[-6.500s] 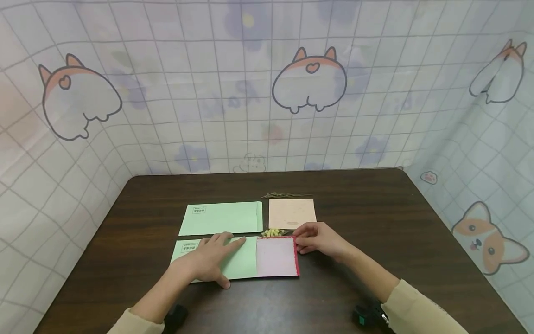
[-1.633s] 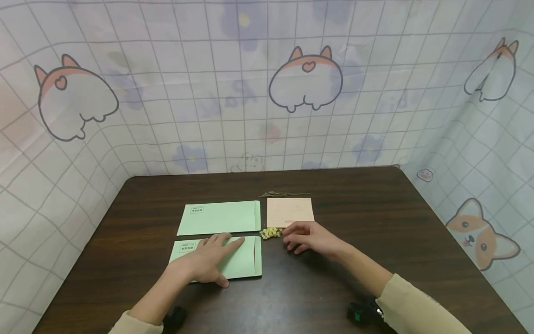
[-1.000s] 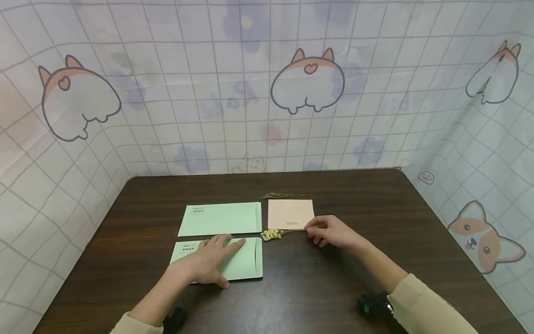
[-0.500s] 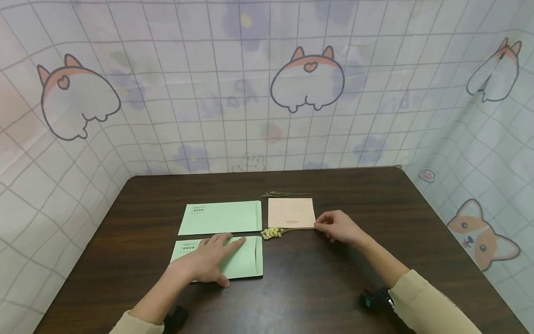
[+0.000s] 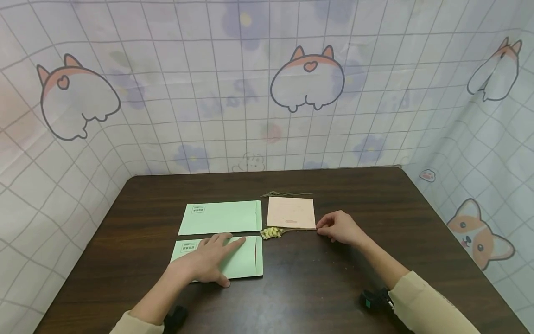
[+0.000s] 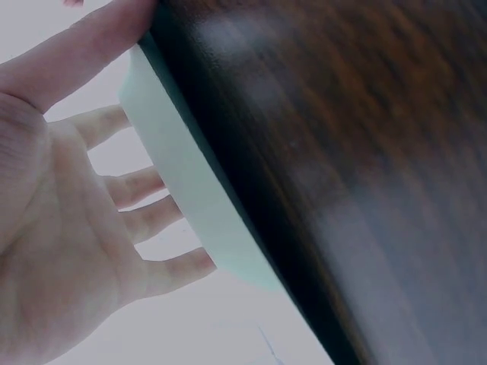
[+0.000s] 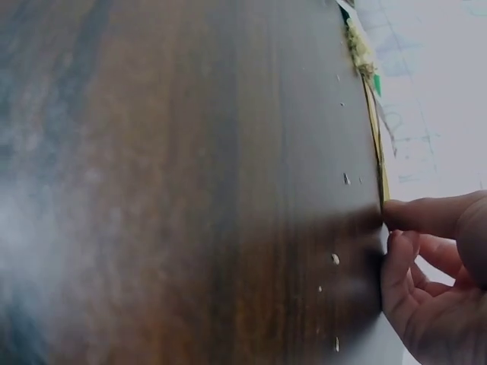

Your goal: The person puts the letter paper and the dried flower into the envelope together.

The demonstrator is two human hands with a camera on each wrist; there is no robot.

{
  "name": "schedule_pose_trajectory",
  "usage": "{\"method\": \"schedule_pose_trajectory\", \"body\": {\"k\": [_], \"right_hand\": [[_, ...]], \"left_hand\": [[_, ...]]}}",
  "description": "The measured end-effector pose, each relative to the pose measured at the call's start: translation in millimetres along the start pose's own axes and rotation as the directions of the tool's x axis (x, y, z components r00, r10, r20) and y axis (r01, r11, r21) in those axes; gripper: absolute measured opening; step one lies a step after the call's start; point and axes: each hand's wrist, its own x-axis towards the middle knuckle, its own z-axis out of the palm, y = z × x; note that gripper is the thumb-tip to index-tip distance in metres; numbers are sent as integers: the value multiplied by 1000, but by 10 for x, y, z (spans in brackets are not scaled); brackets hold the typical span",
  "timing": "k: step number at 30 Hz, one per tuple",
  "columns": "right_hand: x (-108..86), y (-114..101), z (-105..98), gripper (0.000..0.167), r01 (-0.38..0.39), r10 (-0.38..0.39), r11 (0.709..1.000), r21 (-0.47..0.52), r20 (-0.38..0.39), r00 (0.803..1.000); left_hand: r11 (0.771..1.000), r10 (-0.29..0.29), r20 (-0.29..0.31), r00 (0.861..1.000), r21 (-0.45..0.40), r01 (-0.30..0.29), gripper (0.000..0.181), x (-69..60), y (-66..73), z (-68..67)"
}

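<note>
My left hand (image 5: 208, 260) lies with spread fingers on the front green envelope (image 5: 239, 266), its thumb at the near edge. A sliver of red shows at that envelope's flap. At the right, my right hand (image 5: 340, 227) pinches the stem end of a dried yellow flower (image 5: 272, 233) between thumb and forefinger. The right wrist view shows the stem (image 7: 376, 137) running away from the fingertips to the flower head (image 7: 359, 49). Just behind the stem lies a beige card (image 5: 290, 212). Under the left palm, part of the front envelope is hidden.
A second green envelope (image 5: 223, 218) lies behind the first. Beyond the beige card is a dried green sprig (image 5: 285, 194). Small pale crumbs (image 7: 335, 259) dot the dark wooden table (image 5: 354, 190). A patterned cloth (image 5: 246, 139) hangs round the table's back and sides.
The red-edged pink card, earlier half out of the front envelope, is now inside it. My right hand has moved along the flower's stem to its right end. My left hand has stayed put.
</note>
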Motion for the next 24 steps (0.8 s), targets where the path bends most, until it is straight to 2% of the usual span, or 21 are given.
{"method": "schedule_pose_trajectory", "body": {"k": [4, 24], "right_hand": [[5, -9, 24, 3, 51, -51, 998, -42, 1, 999], [49, -136, 175, 4, 135, -140, 971, -197, -9, 990]], "left_hand": [[1000, 5, 1, 1000, 6, -5, 107, -2, -1, 1], [1000, 1, -2, 1000, -2, -1, 106, -18, -1, -6]]}}
